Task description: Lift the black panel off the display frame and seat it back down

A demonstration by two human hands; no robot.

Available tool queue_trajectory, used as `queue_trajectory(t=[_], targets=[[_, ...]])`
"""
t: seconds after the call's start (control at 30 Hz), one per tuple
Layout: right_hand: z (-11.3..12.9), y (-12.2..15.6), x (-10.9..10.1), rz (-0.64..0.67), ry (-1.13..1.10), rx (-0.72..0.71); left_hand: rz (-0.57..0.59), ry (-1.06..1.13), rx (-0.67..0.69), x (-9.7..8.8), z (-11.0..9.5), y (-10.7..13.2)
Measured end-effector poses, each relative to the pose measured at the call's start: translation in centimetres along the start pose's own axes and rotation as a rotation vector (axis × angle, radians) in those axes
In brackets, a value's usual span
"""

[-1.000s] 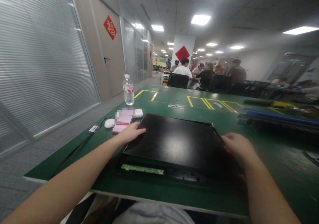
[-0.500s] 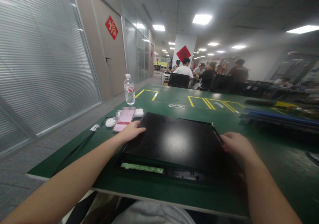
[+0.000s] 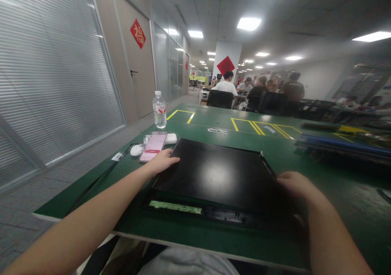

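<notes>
A glossy black screen panel (image 3: 198, 173) lies in front of me over a black housing (image 3: 226, 215), whose near strip sticks out below the panel. In that strip a long green circuit board (image 3: 175, 207) shows. My left hand (image 3: 161, 163) grips the panel's left edge, its thumb on top and the other fingers hidden. At the right edge, my right hand (image 3: 297, 185) is closed with its fingers curled against the side. Its fingertips are partly hidden, and that side is blurred.
A phone (image 3: 152, 149), a white mouse (image 3: 135, 150) and a water bottle (image 3: 159, 110) stand at the left of the green table (image 3: 198, 122). A dark strap (image 3: 97, 179) lies nearer. Stacked blue and black parts (image 3: 339, 146) sit right. People (image 3: 226, 85) sit beyond.
My right hand has slid a little toward me along the panel's right edge. My left hand keeps its place on the left edge, and the panel looks unmoved.
</notes>
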State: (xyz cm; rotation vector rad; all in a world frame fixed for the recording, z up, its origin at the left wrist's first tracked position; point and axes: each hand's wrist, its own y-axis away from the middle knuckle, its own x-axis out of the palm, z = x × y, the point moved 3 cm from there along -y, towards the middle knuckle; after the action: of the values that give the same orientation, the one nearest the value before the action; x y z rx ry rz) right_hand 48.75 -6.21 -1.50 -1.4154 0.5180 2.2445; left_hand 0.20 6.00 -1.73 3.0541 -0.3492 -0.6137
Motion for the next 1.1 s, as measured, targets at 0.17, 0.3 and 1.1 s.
queue_trajectory(t=[0.17, 0.3, 1.1], targets=[[0.9, 0.0, 0.6, 0.071, 0.062, -0.009, -0.042, -0.096, 0.040, -0.1, -0.1, -0.1], [1.3, 0.1, 0.3, 0.049, 0.137, -0.012, -0.100, -0.181, 0.076, -0.3, -0.4, -0.3], [2.9, 0.9, 0.7, -0.027, 0.207, -0.085, -0.146, -0.232, 0.135, -0.8, -0.7, -0.6]])
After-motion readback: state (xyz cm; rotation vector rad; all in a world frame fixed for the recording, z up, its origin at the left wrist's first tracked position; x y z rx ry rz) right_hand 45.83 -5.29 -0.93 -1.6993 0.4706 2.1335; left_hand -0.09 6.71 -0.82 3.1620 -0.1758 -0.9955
